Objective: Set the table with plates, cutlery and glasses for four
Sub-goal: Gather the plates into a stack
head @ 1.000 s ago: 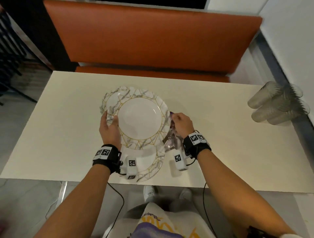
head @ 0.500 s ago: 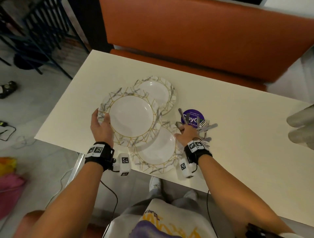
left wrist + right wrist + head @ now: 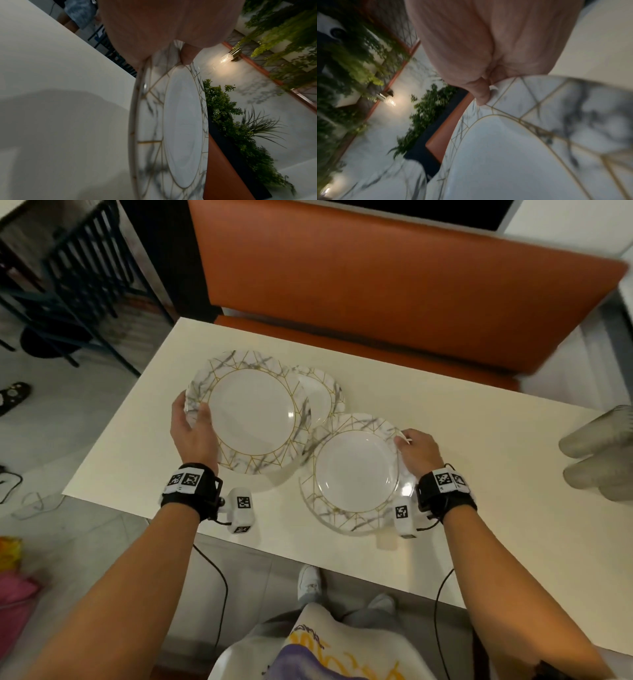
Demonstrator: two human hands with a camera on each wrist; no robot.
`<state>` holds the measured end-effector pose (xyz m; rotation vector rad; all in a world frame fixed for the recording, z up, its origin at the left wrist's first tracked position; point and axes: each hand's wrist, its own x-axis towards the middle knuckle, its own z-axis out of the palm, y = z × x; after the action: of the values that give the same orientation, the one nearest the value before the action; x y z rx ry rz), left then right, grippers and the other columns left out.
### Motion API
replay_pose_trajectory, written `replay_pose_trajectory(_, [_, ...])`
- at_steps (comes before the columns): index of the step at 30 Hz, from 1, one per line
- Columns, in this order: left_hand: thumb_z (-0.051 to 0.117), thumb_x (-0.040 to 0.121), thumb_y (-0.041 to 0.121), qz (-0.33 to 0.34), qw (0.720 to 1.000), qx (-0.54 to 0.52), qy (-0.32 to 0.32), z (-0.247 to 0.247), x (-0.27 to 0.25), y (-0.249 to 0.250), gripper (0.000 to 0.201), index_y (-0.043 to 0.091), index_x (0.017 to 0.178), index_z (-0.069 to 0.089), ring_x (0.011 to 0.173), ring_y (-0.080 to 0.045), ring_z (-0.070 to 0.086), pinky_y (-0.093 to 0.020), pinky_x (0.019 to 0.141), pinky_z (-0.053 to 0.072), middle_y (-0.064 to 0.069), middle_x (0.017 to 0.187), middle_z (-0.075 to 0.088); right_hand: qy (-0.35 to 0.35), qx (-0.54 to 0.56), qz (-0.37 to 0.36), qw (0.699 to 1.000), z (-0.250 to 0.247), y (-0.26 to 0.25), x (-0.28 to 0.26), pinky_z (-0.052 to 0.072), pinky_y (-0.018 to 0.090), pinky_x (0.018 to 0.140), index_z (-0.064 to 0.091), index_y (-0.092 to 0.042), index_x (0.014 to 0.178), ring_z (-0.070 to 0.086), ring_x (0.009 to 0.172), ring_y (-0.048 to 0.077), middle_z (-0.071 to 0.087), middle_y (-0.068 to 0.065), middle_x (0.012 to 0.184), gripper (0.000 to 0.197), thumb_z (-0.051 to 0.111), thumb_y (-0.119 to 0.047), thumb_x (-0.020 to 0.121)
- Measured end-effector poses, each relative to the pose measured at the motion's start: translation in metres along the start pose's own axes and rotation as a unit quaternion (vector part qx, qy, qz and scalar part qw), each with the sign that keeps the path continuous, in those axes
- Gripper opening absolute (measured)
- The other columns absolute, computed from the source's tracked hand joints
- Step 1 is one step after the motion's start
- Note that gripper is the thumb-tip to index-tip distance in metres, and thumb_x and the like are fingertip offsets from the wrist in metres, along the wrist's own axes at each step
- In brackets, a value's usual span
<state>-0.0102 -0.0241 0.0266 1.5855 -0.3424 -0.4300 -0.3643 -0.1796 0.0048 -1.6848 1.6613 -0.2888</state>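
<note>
Marble-patterned plates with gold lines are on a cream table (image 3: 130, 460). My left hand (image 3: 193, 419) grips the left rim of one plate (image 3: 251, 412), held over the table's far left; its thumb (image 3: 187, 55) lies on the rim of this plate (image 3: 181, 128). My right hand (image 3: 406, 445) pinches the right rim of a near plate (image 3: 356, 470), thumb (image 3: 479, 93) on top of the plate (image 3: 522, 148). Another rim (image 3: 342, 529) shows beneath it. A further plate (image 3: 323, 392) lies behind, partly covered. Frosted glasses (image 3: 599, 450) lie stacked at the right edge. No cutlery is visible.
An orange bench (image 3: 394, 285) runs along the table's far side. A dark metal chair (image 3: 85, 268) stands on the floor at the far left. My legs and shoes (image 3: 308, 583) are under the near edge. Cables hang from both wristbands.
The left hand has carried its plate farther out to the far left. The right hand left the cutlery and now pinches the near plate's rim. The cutlery and purple sticker are out of sight.
</note>
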Motion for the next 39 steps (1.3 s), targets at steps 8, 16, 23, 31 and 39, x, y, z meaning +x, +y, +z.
replay_pose_trajectory(8, [0.059, 0.098, 0.026, -0.013, 0.999, -0.001, -0.051, 0.02, -0.015, -0.006, 0.037, 0.025, 0.136, 0.061, 0.118, -0.015, 0.066, -0.034, 0.101, 0.056, -0.002, 0.129, 0.069, 0.097, 0.157, 0.032, 0.982, -0.036, 0.003, 0.013, 0.044, 0.029, 0.079, 0.074, -0.013, 0.094, 0.058, 0.088, 0.022, 0.067, 0.003, 0.092, 0.022, 0.055, -0.024, 0.094])
replay_pose_trajectory(16, [0.057, 0.098, 0.007, -0.107, 0.989, -0.064, -0.084, 0.039, -0.043, -0.021, 0.035, 0.025, 0.126, 0.067, 0.113, -0.019, 0.069, -0.041, 0.1, 0.057, -0.004, 0.124, 0.073, 0.073, 0.174, 0.045, 0.981, 0.016, -0.019, 0.013, 0.049, 0.039, 0.082, 0.068, -0.013, 0.093, 0.057, 0.087, 0.027, 0.064, 0.007, 0.092, 0.02, 0.05, -0.023, 0.095])
replay_pose_trajectory(23, [0.051, 0.102, 0.016, -0.18, 0.979, -0.051, -0.087, 0.047, -0.052, -0.027, 0.029, 0.033, 0.121, 0.065, 0.13, -0.024, 0.059, -0.045, 0.111, 0.046, -0.004, 0.135, 0.066, 0.041, 0.14, 0.031, 0.989, 0.053, -0.044, -0.006, 0.038, 0.029, 0.087, 0.049, -0.018, 0.141, 0.056, 0.118, 0.03, 0.059, 0.011, 0.133, 0.036, 0.041, -0.02, 0.106])
replay_pose_trajectory(31, [0.054, 0.101, 0.022, -0.213, 0.972, -0.047, -0.083, 0.045, -0.053, -0.032, 0.025, 0.02, 0.126, 0.052, 0.119, -0.026, 0.062, -0.043, 0.099, 0.051, -0.003, 0.122, 0.065, 0.042, 0.137, 0.036, 0.989, 0.077, -0.054, -0.002, 0.041, 0.031, 0.102, 0.047, -0.018, 0.148, 0.051, 0.134, 0.028, 0.054, 0.008, 0.147, 0.042, 0.041, -0.017, 0.107])
replay_pose_trajectory(39, [0.081, 0.074, 0.045, -0.209, 0.975, -0.006, -0.078, 0.03, -0.042, -0.042, 0.086, 0.045, 0.151, 0.043, 0.136, -0.02, 0.055, -0.047, 0.114, 0.046, 0.006, 0.149, 0.056, 0.003, 0.119, -0.007, 0.993, 0.098, -0.07, 0.014, 0.046, 0.026, 0.082, 0.056, -0.027, 0.142, 0.06, 0.097, 0.02, 0.068, 0.007, 0.113, 0.041, 0.044, -0.022, 0.104])
